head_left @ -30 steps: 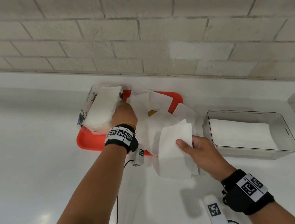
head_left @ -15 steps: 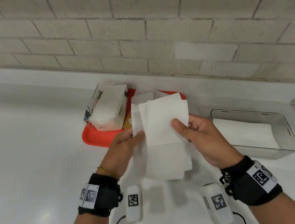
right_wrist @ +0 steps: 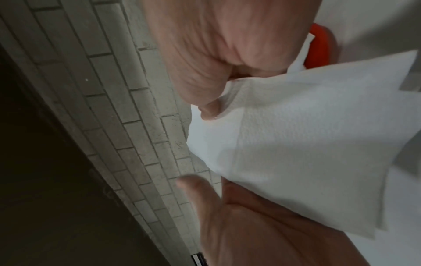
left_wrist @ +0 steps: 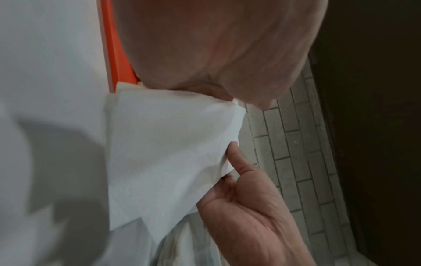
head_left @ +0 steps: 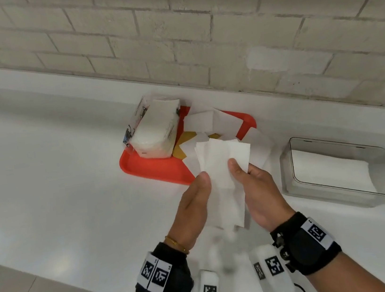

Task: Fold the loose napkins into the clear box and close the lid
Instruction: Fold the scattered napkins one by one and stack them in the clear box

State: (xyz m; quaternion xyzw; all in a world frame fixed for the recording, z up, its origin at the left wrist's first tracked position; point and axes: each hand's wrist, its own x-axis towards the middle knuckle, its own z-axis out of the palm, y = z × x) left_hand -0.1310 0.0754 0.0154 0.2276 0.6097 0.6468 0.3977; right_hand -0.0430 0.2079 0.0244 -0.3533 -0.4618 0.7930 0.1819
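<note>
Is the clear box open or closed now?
Open: the clear box has no lid on it, and folded napkins lie uncovered inside.

White napkins point(head_left: 223, 163) are showing plain against the glossy white counter point(head_left: 68, 188). An orange-red tray point(head_left: 155, 169) is lying by the counter's far edge, bearing a white napkin pack point(head_left: 154, 131) and yellow patches. Black wristbands point(head_left: 307, 246) are carrying black-and-white square codes. The wall point(head_left: 195, 34) is showing pale grey brick.

Clear box point(head_left: 288, 182) open on top, reachable from above; napkin stack point(head_left: 331, 173) lies inside. Left of the box, bare counter point(head_left: 44, 191). Further left, red tray point(head_left: 155, 170) blocked by napkin pack point(head_left: 154, 131) and loose napkins point(head_left: 208, 123)
</note>
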